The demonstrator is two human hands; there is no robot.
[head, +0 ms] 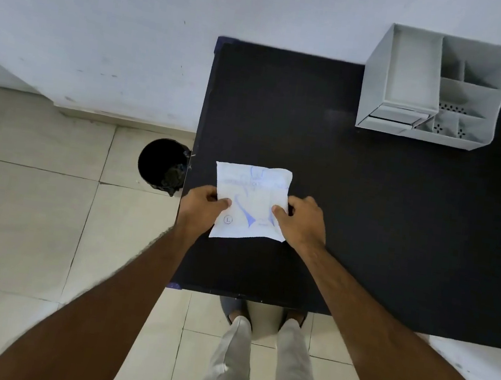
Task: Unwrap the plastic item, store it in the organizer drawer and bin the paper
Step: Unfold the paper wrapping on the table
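A white paper packet (251, 201) with blue print lies over the left part of the black table (368, 205). My left hand (202, 206) pinches its left edge, thumb on top. At the packet's right edge my right hand (301, 220) grips it the same way. The plastic item is hidden inside the paper. A grey desk organizer (431, 89) with several compartments and two small drawers at its lower left stands at the table's far right, against the wall. A black bin (163, 162) sits on the floor just left of the table.
A pale wall runs behind the table. Beige floor tiles spread to the left and below. My legs and feet stand at the table's near edge.
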